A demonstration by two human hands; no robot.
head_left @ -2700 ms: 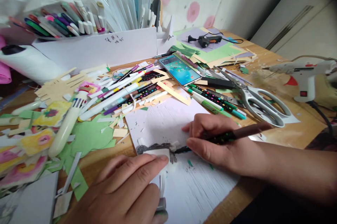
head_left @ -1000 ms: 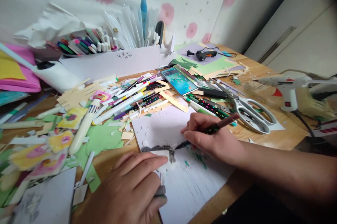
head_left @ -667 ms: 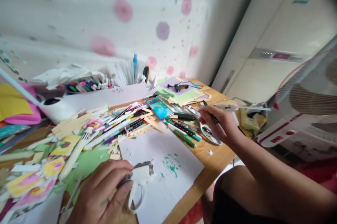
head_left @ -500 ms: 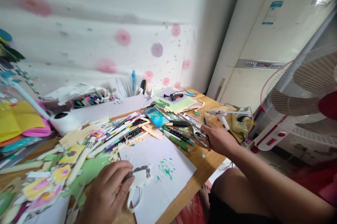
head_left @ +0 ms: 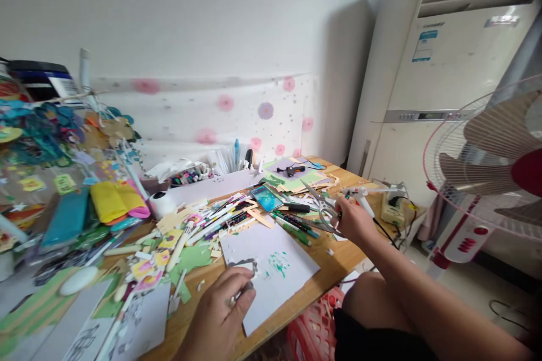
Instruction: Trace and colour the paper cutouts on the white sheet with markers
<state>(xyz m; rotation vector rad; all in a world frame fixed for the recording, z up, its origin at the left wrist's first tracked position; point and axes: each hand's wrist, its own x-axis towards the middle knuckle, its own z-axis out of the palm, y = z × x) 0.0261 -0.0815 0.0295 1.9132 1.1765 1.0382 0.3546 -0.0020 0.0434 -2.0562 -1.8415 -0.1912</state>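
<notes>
My left hand [head_left: 224, 307] is closed, pinching a small white paper cut-out with a dark grey edge [head_left: 249, 266]. Beneath it lies a white sheet [head_left: 288, 290] with green marker strokes. Farther right, my right hand [head_left: 358, 220] is closed round the handles of metal scissors [head_left: 325, 211], whose blades are apart and point left. A slim dark pen [head_left: 348, 195] also sticks out of that hand. Just left of the scissors are a black-handled tool [head_left: 296, 208], a phone [head_left: 266, 198] with a lit blue screen, and scattered markers [head_left: 292, 231].
Yellow-pink paper flowers [head_left: 148, 270] and green scraps [head_left: 195, 257] cover the left side. A marker bin [head_left: 192, 174] stands at the back. A black glue gun [head_left: 291, 170] lies beyond the phone, a white one [head_left: 362, 198] beyond my right hand. A fan [head_left: 491, 163] stands right.
My right hand has taken up the scissors from among the markers, and their blades have swung apart. My left hand keeps the paper piece. The view has turned left and up.
</notes>
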